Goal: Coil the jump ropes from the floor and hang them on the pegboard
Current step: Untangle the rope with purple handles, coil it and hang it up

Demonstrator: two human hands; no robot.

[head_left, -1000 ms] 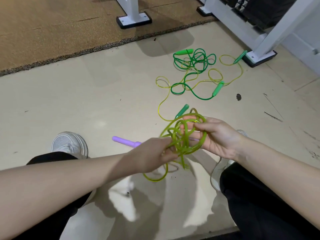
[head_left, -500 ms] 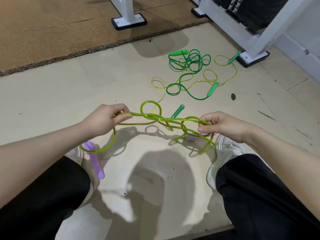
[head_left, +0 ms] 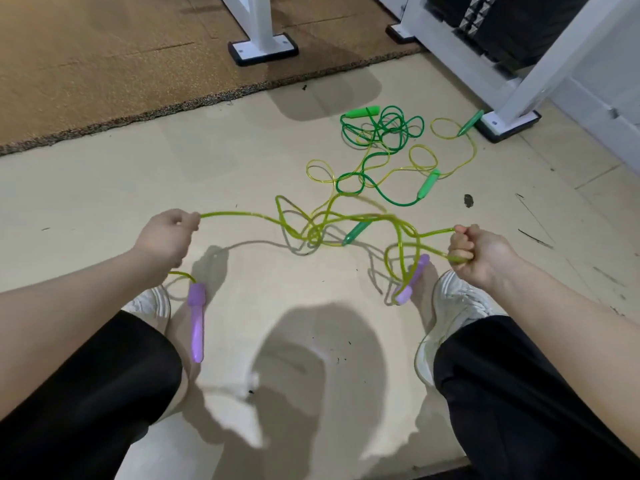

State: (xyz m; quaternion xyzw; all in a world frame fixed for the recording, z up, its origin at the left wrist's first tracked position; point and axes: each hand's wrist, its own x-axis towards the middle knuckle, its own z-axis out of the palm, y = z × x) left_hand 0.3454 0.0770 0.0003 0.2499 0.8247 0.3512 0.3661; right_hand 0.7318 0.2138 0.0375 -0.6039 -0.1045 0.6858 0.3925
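Holding the yellow-green jump rope [head_left: 242, 216] stretched between both fists over the beige floor [head_left: 104, 188]. My left hand [head_left: 166, 237] has its fingers curled tight around one stretch, with a purple handle [head_left: 197, 320] dangling below it next to my left sneaker [head_left: 149, 303]. My right hand [head_left: 474, 251] grips the other side, and the second purple handle [head_left: 412, 278] hangs in some loose loops just beside it. The middle's a tangled mess. Farther out, a dark green rope [head_left: 381, 133] and a thin yellow rope [head_left: 446, 147] lie knotted together near the white rack foot [head_left: 509, 123].
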